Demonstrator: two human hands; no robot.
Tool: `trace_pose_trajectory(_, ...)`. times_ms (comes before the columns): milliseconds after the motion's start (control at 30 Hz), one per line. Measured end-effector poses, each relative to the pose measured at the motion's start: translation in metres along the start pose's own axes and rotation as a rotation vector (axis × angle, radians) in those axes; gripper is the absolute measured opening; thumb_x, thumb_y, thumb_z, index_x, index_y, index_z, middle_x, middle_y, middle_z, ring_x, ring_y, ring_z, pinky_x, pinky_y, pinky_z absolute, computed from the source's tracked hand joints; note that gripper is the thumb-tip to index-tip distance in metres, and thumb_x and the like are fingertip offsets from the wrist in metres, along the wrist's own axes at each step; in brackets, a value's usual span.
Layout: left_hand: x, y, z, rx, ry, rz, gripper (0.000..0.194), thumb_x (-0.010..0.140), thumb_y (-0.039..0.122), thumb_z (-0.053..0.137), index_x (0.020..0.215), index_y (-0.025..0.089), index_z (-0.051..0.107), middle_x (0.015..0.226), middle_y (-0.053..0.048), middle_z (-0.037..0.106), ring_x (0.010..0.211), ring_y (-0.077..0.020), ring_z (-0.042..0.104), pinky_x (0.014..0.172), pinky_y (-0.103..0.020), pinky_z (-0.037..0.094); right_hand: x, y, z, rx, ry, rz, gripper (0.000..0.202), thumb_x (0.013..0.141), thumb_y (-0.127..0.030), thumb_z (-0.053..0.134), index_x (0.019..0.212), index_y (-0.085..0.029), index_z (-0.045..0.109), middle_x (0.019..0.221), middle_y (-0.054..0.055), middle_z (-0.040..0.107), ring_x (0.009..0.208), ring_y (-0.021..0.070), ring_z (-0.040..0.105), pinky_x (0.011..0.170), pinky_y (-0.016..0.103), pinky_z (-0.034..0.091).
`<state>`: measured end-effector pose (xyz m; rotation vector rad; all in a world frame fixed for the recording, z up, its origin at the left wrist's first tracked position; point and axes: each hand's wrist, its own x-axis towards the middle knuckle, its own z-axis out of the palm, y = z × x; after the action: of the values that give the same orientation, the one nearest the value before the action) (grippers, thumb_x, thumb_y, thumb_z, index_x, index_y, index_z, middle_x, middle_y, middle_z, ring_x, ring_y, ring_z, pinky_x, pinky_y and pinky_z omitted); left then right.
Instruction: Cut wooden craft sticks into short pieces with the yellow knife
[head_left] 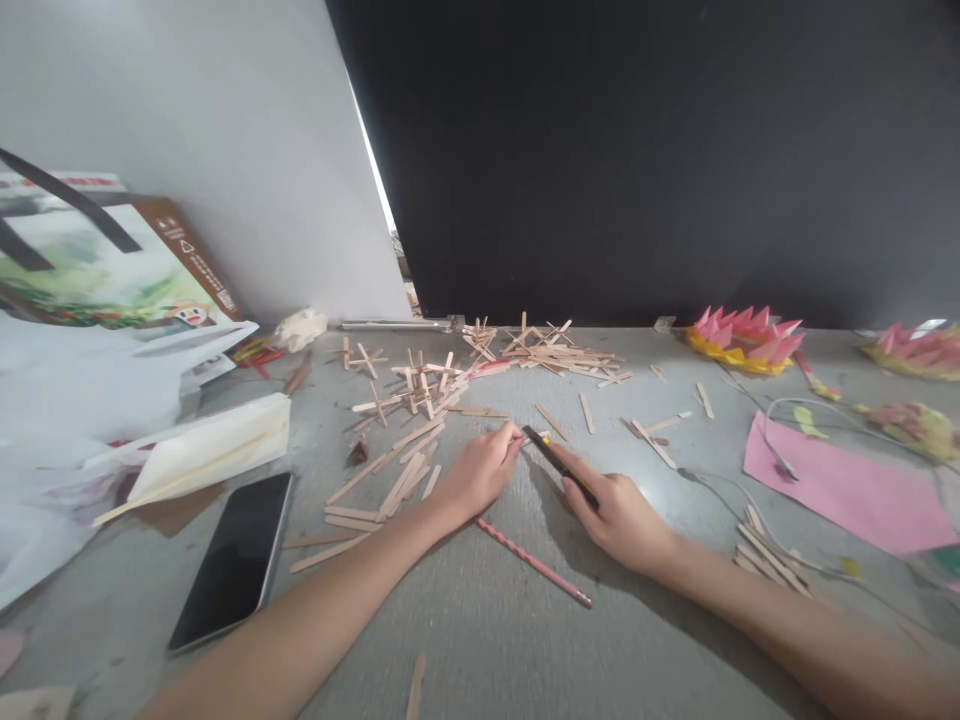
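Note:
My right hand (626,520) is wrapped round a black and yellow utility knife (559,461), its front end pointing up and left toward my other hand. Fingers pinched together, my left hand (480,470) holds a small pale piece, mostly hidden, that looks like a wooden stick. The knife's front end is close beside it; whether they touch is unclear. A red striped pencil (536,565) lies on the grey table below my hands. Loose wooden sticks (401,485) are spread to the left of my left hand, with crossed sticks (427,385) behind them.
A black phone (234,560) and white plastic bags (67,420) lie at the left. More sticks (562,355) are piled at the back. On the right are pink paper (840,480), a white cable (780,455) and a pink and yellow paper flower (746,340).

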<state>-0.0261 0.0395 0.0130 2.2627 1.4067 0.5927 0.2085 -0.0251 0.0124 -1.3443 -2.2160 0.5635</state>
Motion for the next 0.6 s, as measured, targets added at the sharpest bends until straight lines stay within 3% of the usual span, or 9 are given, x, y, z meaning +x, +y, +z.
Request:
trace_pose_trajectory(100, 0.0008, -0.0025, 0.0014, -0.02, 0.003, -0.005, 0.021, 0.108, 0.034, 0.04, 0.107, 0.024, 0.059, 0.096, -0.004, 0.075, 0.089, -0.0224, 0.072, 0.073, -0.03, 0.045, -0.0002, 0.0, 0.0002, 0.011, 0.003, 0.0, 0.055, 0.109, -0.034, 0.037, 0.163, -0.024, 0.04, 0.087, 0.007, 0.081, 0.067, 0.0226, 0.077, 0.063, 0.028, 0.053)
trace_pose_trajectory(267, 0.0008, -0.0026, 0.0013, -0.053, 0.012, 0.001, 0.021, 0.108, 0.035, 0.041, 0.104, 0.024, 0.058, 0.096, -0.004, 0.075, 0.089, -0.0221, 0.071, 0.073, -0.03, 0.045, -0.0007, -0.0011, -0.0011, 0.019, 0.001, 0.001, 0.055, 0.109, -0.035, 0.036, 0.162, -0.021, 0.04, 0.078, 0.006, 0.079, 0.063, 0.0224, 0.076, 0.062, 0.028, 0.053)
trace_pose_trajectory(467, 0.0014, -0.0014, -0.0013, -0.056, 0.025, -0.066, 0.023, 0.108, 0.037, 0.04, 0.1, 0.024, 0.057, 0.077, -0.001, 0.07, 0.068, -0.0204, 0.065, 0.061, -0.029, 0.036, -0.0034, -0.0003, -0.0005, 0.005, -0.014, -0.028, 0.056, 0.109, -0.033, 0.036, 0.164, -0.022, 0.036, 0.082, 0.007, 0.08, 0.064, 0.0216, 0.076, 0.062, 0.027, 0.053)
trace_pose_trajectory(600, 0.0032, -0.0018, -0.0029, -0.107, 0.01, -0.054, 0.024, 0.107, 0.039, 0.042, 0.1, 0.024, 0.059, 0.076, 0.0, 0.071, 0.069, -0.021, 0.066, 0.062, -0.029, 0.038, -0.0044, 0.0009, 0.0011, -0.031, -0.019, -0.028, 0.056, 0.109, -0.033, 0.035, 0.164, -0.02, 0.037, 0.073, 0.005, 0.077, 0.06, 0.0221, 0.074, 0.058, 0.027, 0.049)
